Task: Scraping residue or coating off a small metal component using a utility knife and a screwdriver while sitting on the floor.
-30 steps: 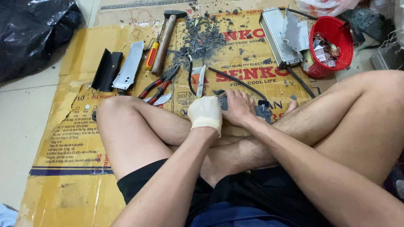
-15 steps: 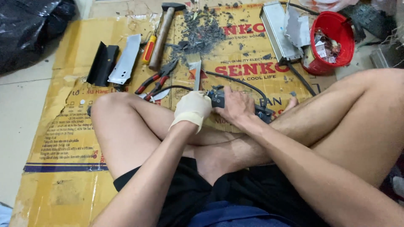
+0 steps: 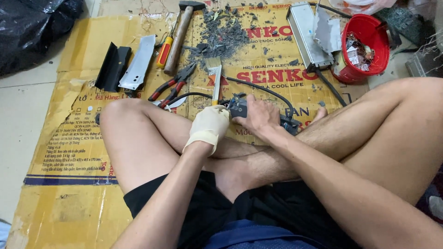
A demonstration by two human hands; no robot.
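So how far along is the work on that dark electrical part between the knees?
Done: grey debris lies broken up on the cardboard, and a metal casing sits opened. In hand: gloved left hand holds a paintbrush; right hand steadies the dark part. Left: its cable is attached.

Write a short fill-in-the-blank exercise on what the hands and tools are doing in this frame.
1. The gloved left hand holds a ____ by its handle.
2. The bare right hand presses on a dark ____ device with a black cable.
3. The hammer lies on flattened ____.
4. The bucket is ____.

Missing: paintbrush; electrical; cardboard; red
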